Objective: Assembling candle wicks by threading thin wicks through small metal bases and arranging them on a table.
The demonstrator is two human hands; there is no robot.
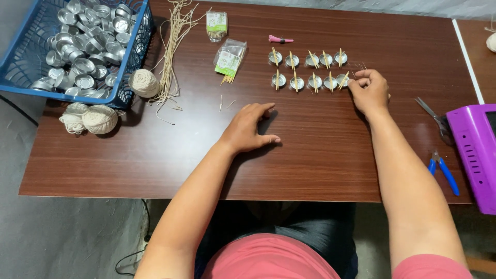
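Two rows of small round metal cups [308, 71] stand on the brown table [129, 165], each with a thin wooden stick laid across its rim. My right hand [369, 92] is at the right end of the near row, fingertips pinched on the stick over the last cup [342, 80], with a few more thin sticks poking up from its fingers. My left hand [248, 128] rests flat on the table, palm down, fingers spread, holding nothing, a little in front of the cups.
A blue basket [126, 67] full of metal cups sits far left, with twine balls [99, 119] and loose wick strands [173, 46] beside it. Stick packets [229, 58], a pink clip [279, 39], scissors [434, 118], blue-handled pliers [444, 173] and a purple device [474, 150] lie around.
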